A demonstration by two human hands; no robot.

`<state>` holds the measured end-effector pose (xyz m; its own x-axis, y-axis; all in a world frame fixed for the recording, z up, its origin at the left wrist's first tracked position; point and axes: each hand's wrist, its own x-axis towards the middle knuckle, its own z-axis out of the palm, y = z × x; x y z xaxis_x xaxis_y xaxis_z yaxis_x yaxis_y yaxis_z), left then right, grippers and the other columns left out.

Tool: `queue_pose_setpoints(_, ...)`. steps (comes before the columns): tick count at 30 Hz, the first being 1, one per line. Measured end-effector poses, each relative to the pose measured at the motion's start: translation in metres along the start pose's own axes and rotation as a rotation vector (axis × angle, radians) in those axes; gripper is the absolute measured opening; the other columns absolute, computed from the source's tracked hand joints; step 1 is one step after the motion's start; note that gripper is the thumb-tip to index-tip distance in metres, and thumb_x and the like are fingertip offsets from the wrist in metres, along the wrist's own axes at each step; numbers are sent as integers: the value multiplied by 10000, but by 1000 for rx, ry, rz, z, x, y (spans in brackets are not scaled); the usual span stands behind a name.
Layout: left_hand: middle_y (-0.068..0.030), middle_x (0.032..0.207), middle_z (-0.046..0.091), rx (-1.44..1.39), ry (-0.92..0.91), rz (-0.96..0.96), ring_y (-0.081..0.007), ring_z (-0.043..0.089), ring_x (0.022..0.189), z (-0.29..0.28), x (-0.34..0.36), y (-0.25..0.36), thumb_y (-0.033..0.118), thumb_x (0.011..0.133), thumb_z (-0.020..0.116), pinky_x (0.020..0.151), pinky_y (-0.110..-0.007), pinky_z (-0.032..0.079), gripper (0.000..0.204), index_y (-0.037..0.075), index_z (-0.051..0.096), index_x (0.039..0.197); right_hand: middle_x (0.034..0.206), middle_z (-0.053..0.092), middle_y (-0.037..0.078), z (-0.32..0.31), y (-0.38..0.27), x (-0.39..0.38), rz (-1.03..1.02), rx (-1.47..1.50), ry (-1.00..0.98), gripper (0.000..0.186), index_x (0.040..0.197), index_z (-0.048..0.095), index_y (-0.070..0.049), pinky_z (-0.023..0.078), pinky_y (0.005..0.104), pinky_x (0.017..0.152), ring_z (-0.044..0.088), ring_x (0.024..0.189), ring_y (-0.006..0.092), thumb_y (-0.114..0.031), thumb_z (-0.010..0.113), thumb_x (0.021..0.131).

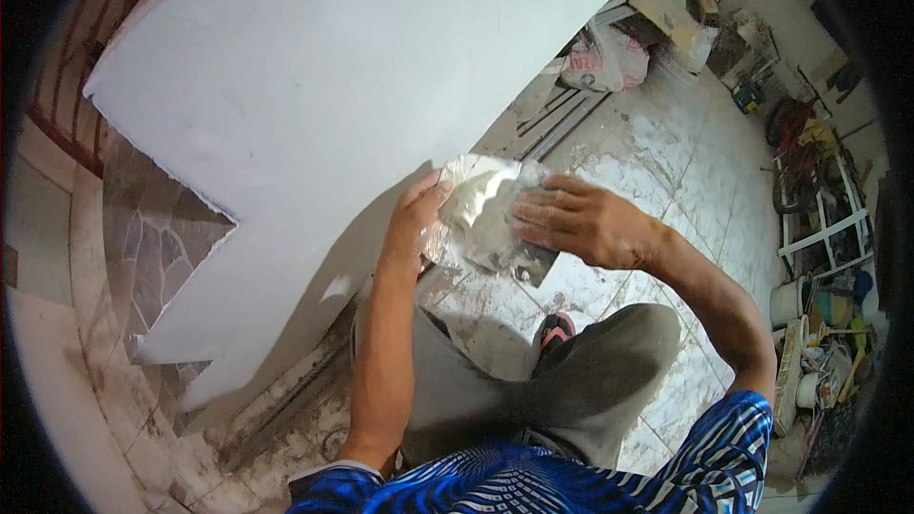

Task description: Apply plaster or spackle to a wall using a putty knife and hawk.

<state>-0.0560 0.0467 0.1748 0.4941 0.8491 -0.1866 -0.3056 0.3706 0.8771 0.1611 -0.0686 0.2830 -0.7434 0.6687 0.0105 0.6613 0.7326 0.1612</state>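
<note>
My left hand (416, 216) is closed on the left edge of a flat, silvery plate (433, 246) smeared with white paste, its thumb lying on top. A wet mound of white plaster (478, 195) spreads over the middle. From the right, my right hand (583, 221) lies with fingers pressed together on a thin, grey metal scraper blade (538, 268), whose lower corner shows below the fingers. Blur and paste hide where the plate and the blade meet. Both hands are held above my lap, beside a large white plastered panel (314, 86).
The panel's notched edge lies to the left. A plastic sack (609, 62) and a cardboard box (671, 24) stand at the far right. Along the right side are a white metal frame (824, 236), buckets (786, 303) and cluttered tools. White smears cover the tiled floor (685, 162).
</note>
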Motion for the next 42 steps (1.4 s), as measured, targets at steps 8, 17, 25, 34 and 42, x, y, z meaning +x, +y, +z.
queue_pose_setpoints(8,-156,1196,609,-38,-72,-22,-208,583,1086,-29,4,-19,237,898,594,934,-299,451,539,-68,472,1326,1280,584,93,-64,25,-5,241,155,233,574,1282,540,-99,471,416,1004,559,1182,280,101,554,744)
queue_pose_setpoints(17,-93,1064,657,-66,-145,46,-153,616,940,-5,4,-12,189,927,561,855,-268,479,354,-50,590,1187,963,605,179,-148,129,68,735,-231,1274,183,1094,556,41,513,345,699,613,805,251,-48,474,957)
queue_pose_setpoints(25,-88,1041,655,-110,-178,80,-149,623,915,-6,-8,1,155,934,524,820,-267,485,317,-40,582,1177,1193,514,253,-161,178,105,602,-318,1366,456,1301,476,16,480,432,919,524,1086,363,20,514,847)
queue_pose_setpoints(34,-77,1047,649,-98,-137,69,-151,611,911,-26,10,-14,178,928,537,822,-272,482,328,-27,580,1179,1152,510,222,-127,133,124,333,-535,1194,548,1311,461,-14,432,482,856,499,1030,357,33,542,772)
queue_pose_setpoints(42,-67,1050,643,-8,-175,69,-152,602,925,1,-6,3,197,923,556,840,-290,478,334,-19,589,1176,1014,534,280,-176,155,97,1097,107,1149,326,1098,523,140,567,426,683,597,880,311,-26,585,824)
